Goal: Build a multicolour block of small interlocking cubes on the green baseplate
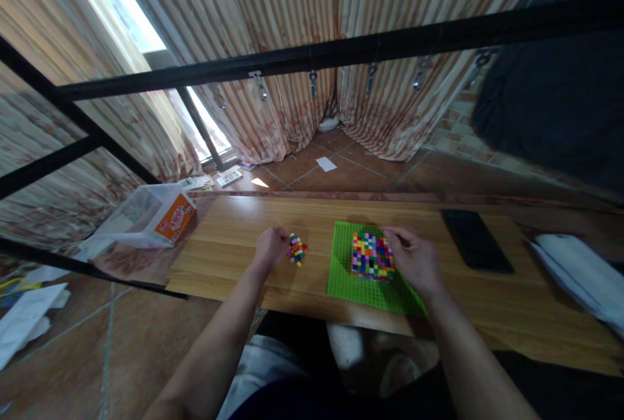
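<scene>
A green baseplate [347, 274] lies on the wooden table [234, 238]. On it stands a multicoloured block [371, 255] built of small bricks. My right hand [414, 257] rests against the block's right side, fingers curled over its top edge. My left hand [271, 246] is closed on a small cluster of coloured bricks [296, 250] just left of the baseplate, low over the table.
A black phone [476, 239] lies at the table's right. A white object [580, 270] sits at the far right edge. A clear plastic box with an orange label [151, 215] stands off the table's left end. Black frame bars [341, 52] cross above.
</scene>
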Tool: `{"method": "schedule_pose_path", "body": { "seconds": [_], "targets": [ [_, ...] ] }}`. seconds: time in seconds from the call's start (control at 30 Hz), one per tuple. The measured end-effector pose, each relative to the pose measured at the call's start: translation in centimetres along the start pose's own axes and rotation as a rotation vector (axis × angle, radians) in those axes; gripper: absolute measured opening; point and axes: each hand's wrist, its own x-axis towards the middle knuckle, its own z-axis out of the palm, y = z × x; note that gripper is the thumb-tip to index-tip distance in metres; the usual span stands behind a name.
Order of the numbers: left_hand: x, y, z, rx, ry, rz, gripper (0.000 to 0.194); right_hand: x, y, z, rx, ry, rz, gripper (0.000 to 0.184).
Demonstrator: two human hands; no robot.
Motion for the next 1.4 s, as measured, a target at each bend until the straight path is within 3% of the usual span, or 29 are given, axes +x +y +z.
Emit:
{"method": "schedule_pose_path", "body": {
  "seconds": [0.2, 0.3, 0.43, 0.63, 0.77, 1.03, 1.13, 1.3, 1.4],
  "targets": [
    [0.1, 0.3, -0.3, 0.041, -0.004, -0.015, 0.016, 0.0, -0.1, -0.2, -0.055, 0.042, -0.056, 0.031],
    [-0.3, 0.8, -0.6, -0.055, 0.02, -0.005, 0.018, -0.1, -0.6, -0.4, -0.035, 0.108, -0.079, 0.028],
    [-1.8, 3.4, -0.8, -0.56, 0.029, 0.011, 0.018, -0.9, -2.4, 0.1, 0.097, 0.116, -0.155, 0.018],
    [-5.0, 9.0, -0.1, -1.225, -0.28, -0.033, 0.022, -2.9, -4.9, 1.7, 0.155, -0.129, -0.278, 0.017],
    [-5.8, 10.6, 0.6, -1.412, -0.387, -0.105, 0.025, -3.1, -4.9, 1.9, 0.162, -0.178, -0.284, 0.018],
    [-6.1, 11.5, 0.4, -1.479, -0.444, -0.133, 0.027, -2.9, -4.7, 1.5, 0.178, -0.155, -0.257, 0.016],
    [-6.0, 11.2, 0.5, -1.436, -0.402, -0.123, 0.027, -2.5, -4.3, 0.8, 0.165, -0.121, -0.218, 0.017],
    [-4.1, 8.0, 1.2, -1.092, -0.076, -0.013, 0.02, -0.9, -1.2, -0.6, 0.11, 0.096, -0.009, 0.018],
    [-2.3, 4.9, 1.7, -0.804, 0.099, -0.027, 0.022, -0.2, 0.6, -0.6, 0.1, 0.101, 0.097, 0.022]
  ]
}}
